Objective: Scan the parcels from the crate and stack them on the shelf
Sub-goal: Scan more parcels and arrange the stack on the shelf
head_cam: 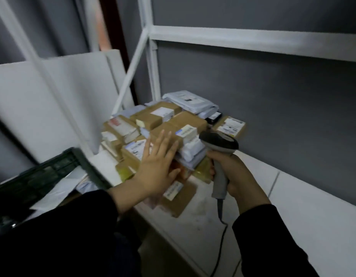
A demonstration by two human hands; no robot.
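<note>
Parcels (163, 124) heaped at the left end of the white shelf (293, 206), both grips close beside them.

I see brown boxes and pale mailers piled against the grey wall, with one flat brown box (179, 198) lying at the pile's near edge. My left grip (156, 166) holds nothing, its fingers straight and spread, laid flat on the near side of the heap. My right grip (231, 172) is wrapped round the handle of the scanner (219, 144), whose dark head sits just beside the pile while its cable (221, 236) trails down. A dark crate (53, 168) sits lower left with pale mailers inside; blur softens the labels.
</note>
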